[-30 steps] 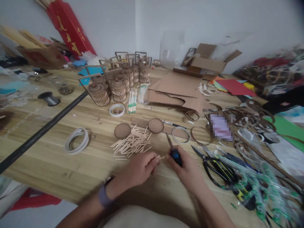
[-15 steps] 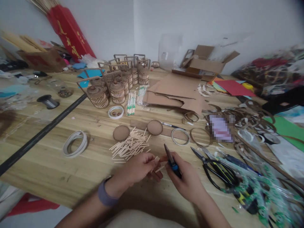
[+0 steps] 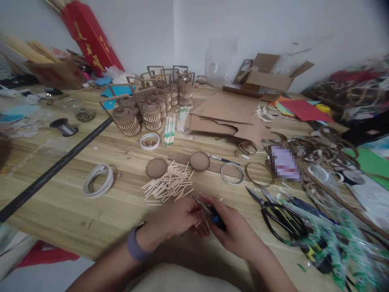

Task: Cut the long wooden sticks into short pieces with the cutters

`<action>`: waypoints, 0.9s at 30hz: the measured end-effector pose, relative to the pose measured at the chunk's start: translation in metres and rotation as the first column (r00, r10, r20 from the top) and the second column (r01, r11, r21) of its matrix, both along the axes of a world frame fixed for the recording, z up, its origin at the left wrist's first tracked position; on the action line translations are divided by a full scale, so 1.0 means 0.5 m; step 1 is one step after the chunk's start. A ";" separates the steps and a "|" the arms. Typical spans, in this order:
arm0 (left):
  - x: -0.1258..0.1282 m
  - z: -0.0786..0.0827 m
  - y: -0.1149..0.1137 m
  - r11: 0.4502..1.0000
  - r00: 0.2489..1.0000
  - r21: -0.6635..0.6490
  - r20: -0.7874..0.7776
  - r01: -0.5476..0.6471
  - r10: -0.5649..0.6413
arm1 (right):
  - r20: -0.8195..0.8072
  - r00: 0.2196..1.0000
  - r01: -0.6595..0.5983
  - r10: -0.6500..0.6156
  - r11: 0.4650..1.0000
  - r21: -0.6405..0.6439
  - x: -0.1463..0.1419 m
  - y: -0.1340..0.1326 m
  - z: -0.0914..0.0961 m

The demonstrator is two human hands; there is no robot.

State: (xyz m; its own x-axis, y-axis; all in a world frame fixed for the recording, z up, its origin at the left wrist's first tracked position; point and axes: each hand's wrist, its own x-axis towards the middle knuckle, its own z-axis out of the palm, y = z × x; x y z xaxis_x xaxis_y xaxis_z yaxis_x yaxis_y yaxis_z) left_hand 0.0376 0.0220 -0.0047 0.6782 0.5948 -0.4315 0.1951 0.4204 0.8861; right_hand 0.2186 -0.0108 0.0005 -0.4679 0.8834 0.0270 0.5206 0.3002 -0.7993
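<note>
My right hand (image 3: 238, 231) is wrapped round pliers (image 3: 217, 219) with blue-and-black handles. Their metal jaws lie against the fingertips of my left hand (image 3: 179, 217), which pinches thin wooden sticks; these are mostly hidden by the fingers now. A grey band (image 3: 136, 243) circles my left wrist. Just beyond the hands lies a loose pile of short wooden sticks (image 3: 168, 184). Two round cardboard discs with notched rims stand by the pile, a left disc (image 3: 157, 167) and a right disc (image 3: 199, 161).
Black-handled scissors (image 3: 284, 221) and plastic wrappers (image 3: 337, 243) lie at right. A white tape roll (image 3: 99, 181) is at left. Behind are several small handled baskets (image 3: 152, 115), bundled sticks (image 3: 169, 129), cardboard sheets (image 3: 225, 109) and brown paper strips (image 3: 322, 150).
My right hand has moved left with the pliers, bringing the jaws to the left fingertips. The short stick ends that showed between my hands are now mostly covered.
</note>
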 end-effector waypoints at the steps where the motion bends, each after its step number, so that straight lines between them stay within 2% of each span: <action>1: -0.002 -0.002 0.000 1.000 1.000 -0.013 0.014 0.002 -0.001 | 0.000 1.000 -0.001 0.001 1.000 0.022 0.001 0.001 -0.003; 3: -0.006 -0.005 0.000 0.999 0.999 -0.036 0.039 -0.025 0.026 | 0.005 0.999 0.051 -0.052 0.993 0.106 0.000 0.002 -0.012; 5: -0.007 -0.007 0.001 0.991 0.991 -0.053 0.053 -0.122 0.125 | 0.005 0.986 0.163 -0.167 0.964 0.208 -0.003 0.002 -0.023; 8: -0.001 -0.010 0.003 0.944 0.944 -0.115 0.085 -0.310 0.320 | -0.011 0.951 0.295 -0.308 0.901 0.319 -0.016 -0.003 -0.036; 10: 0.008 -0.014 0.002 0.906 0.903 -0.170 0.123 -0.388 0.411 | -0.003 0.944 0.310 -0.331 0.881 0.358 -0.026 -0.008 -0.041; 15: 0.037 -0.024 -0.014 0.874 0.844 -0.189 0.236 -0.447 0.482 | 0.039 0.925 0.331 -0.377 0.854 0.401 -0.048 -0.012 -0.054; 19: 0.041 -0.027 -0.022 0.863 0.819 -0.172 0.271 -0.475 0.505 | -0.004 0.916 0.369 -0.401 0.839 0.399 -0.050 -0.009 -0.056; 21: 0.034 -0.024 -0.019 0.834 0.798 -0.186 0.245 -0.519 0.551 | -0.076 0.907 0.416 -0.413 0.860 0.296 -0.044 -0.009 -0.048; 22: 0.029 -0.021 -0.017 0.809 0.776 -0.194 0.230 -0.555 0.588 | -0.121 0.894 0.448 -0.432 0.872 0.196 -0.040 -0.009 -0.042; 24: 0.019 -0.015 -0.013 0.753 0.723 -0.194 0.209 -0.630 0.659 | -0.209 0.855 0.465 -0.475 0.880 -0.102 -0.031 -0.011 -0.028; 25: 0.015 -0.012 -0.011 0.732 0.701 -0.182 0.210 -0.657 0.682 | -0.256 0.834 0.421 -0.488 0.864 -0.276 -0.027 -0.013 -0.020; 27: 0.010 -0.007 -0.011 0.735 0.697 -0.163 0.236 -0.658 0.677 | -0.379 0.773 0.229 -0.509 0.781 -0.582 -0.025 -0.016 -0.008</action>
State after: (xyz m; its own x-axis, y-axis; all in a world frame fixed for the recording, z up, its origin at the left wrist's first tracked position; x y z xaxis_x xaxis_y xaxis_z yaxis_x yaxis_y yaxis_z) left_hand 0.0428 0.0165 -0.0082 0.2037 0.9142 -0.3504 -0.3924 0.4042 0.8262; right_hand 0.2061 -0.0186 -0.0035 -0.1438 0.9375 -0.3170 -0.0018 -0.3206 -0.9472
